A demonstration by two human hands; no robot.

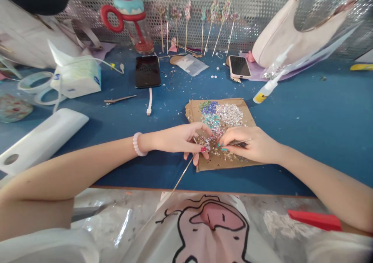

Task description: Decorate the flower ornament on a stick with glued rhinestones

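My left hand (194,138) is closed around a rhinestone-covered ornament on a thin stick (184,172), which slants down toward the table's front edge. Its fingers partly hide the ornament. Just to the right, my right hand (250,143) pinches slim metal tweezers (240,141), their tip close to the ornament; whether a stone sits in the tip is too small to tell. Under both hands lies a piece of cardboard (204,165). Small rhinestones are spread on it in patches: a silvery pile (230,114), blue ones (210,107), green and turquoise ones.
Several decorated sticks (187,25) stand upright along the perforated metal back wall. A glue bottle (265,92) lies right of the cardboard. Two phones, one black (148,71) and one light-framed (239,67), lie behind it. A tissue pack (80,78) and a white box-like object (43,138) are left.
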